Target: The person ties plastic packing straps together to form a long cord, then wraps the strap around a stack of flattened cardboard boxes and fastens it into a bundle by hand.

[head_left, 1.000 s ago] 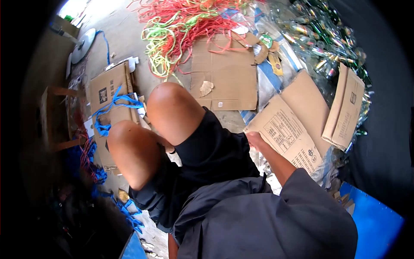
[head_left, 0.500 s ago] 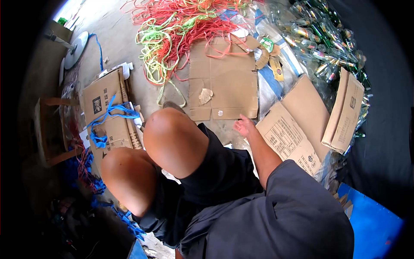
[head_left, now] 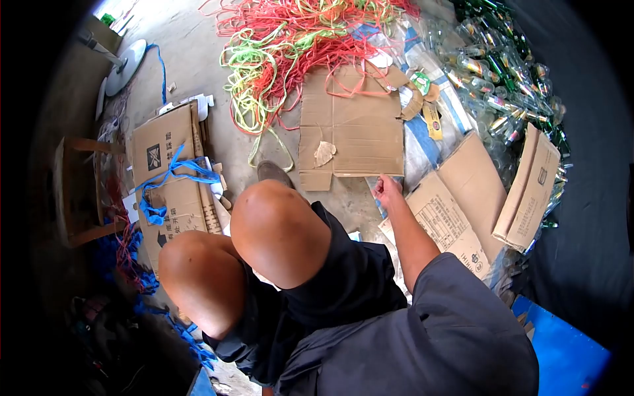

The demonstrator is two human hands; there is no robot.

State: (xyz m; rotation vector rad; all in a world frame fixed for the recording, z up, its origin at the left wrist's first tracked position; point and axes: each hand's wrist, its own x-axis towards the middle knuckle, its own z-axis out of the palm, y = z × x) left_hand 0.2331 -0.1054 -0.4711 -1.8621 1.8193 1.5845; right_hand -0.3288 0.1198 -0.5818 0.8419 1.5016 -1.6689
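Note:
My right hand (head_left: 388, 191) is at the near right corner of a flattened cardboard box (head_left: 366, 135) on the floor, its fingers closed at the edge. That near edge looks raised there. A torn scrap of brown paper (head_left: 324, 153) lies on the sheet, and red strapping (head_left: 350, 86) trails over its far end. Just right of my forearm are more flattened cartons, one with printed text (head_left: 439, 208). My left hand is out of view.
A heap of red and green plastic strapping (head_left: 277, 63) lies ahead. Glass bottles (head_left: 498, 82) are piled at the right, beside a folded carton (head_left: 528, 188). At the left are a bundle of cardboard (head_left: 168, 178) tied with blue strap, a wooden stool (head_left: 66, 191) and a fan base (head_left: 125, 69).
My right hand has gone from spread fingers near the cardboard to closed fingers at its corner. The sheet's near flap has tipped up. The view has shifted slightly.

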